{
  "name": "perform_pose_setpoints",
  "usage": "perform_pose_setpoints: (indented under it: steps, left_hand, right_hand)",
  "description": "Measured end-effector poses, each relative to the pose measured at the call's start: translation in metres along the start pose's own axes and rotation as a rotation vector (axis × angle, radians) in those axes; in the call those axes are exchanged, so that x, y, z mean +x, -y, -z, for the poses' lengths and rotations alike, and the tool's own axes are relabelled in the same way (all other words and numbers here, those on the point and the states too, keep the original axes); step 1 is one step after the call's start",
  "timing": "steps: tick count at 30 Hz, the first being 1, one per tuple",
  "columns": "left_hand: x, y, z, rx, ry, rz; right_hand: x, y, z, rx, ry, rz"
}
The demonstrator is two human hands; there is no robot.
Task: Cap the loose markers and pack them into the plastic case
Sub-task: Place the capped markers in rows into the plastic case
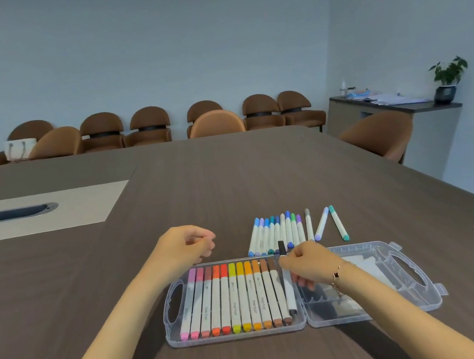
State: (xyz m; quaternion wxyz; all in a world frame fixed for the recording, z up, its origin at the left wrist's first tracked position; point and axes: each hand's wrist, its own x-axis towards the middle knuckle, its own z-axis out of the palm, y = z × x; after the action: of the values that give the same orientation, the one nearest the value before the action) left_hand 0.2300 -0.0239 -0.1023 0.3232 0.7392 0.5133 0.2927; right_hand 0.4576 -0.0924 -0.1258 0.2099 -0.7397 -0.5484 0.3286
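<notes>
A clear plastic case (172, 329) lies open on the table, its lid (419, 299) folded out to the right. Several capped markers (232, 298), pink through brown, lie side by side in the left half. My right hand (305, 264) pinches a black-capped marker (290, 295) at the right end of that row, over the case's hinge edge. My left hand (187, 244) hovers above the table behind the case, fingers loosely curled, holding nothing. A group of blue, green and purple markers (281, 231) lies on the table behind the case, all with caps on.
The brown table (229, 180) has a metal cable port (8, 214) in a pale panel at the left. Brown chairs (214, 121) line the far side. A sideboard with a potted plant (448, 80) stands at the right wall.
</notes>
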Motion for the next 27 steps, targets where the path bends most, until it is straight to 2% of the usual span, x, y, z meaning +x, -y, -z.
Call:
perform_pose_setpoints:
  steps: [8, 12, 14, 16, 20, 27]
  left_hand:
    - [0.007, 0.013, -0.002, 0.077, -0.012, 0.035]
    - [0.009, 0.020, 0.001, 0.133, 0.022, 0.046]
    - [0.009, 0.025, 0.003, 0.208, 0.104, 0.052]
    - [0.005, 0.028, 0.002, 0.321, 0.263, 0.028]
    - [-0.002, 0.021, -0.012, 0.455, 0.519, -0.111]
    - [-0.001, 0.028, -0.034, 0.567, 0.572, -0.151]
  right_hand:
    - [-0.003, -0.009, 0.000, -0.057, 0.070, 0.028]
    - [-0.006, -0.015, 0.001, 0.010, 0.064, 0.058]
    - [-0.006, -0.018, 0.002, 0.019, 0.088, 0.069]
    - [-0.005, -0.020, 0.005, 0.026, 0.159, 0.073]
    - [-0.003, -0.023, 0.011, 0.046, 0.254, 0.079]
    - [0.000, -0.020, 0.013, -0.014, 0.256, 0.050]
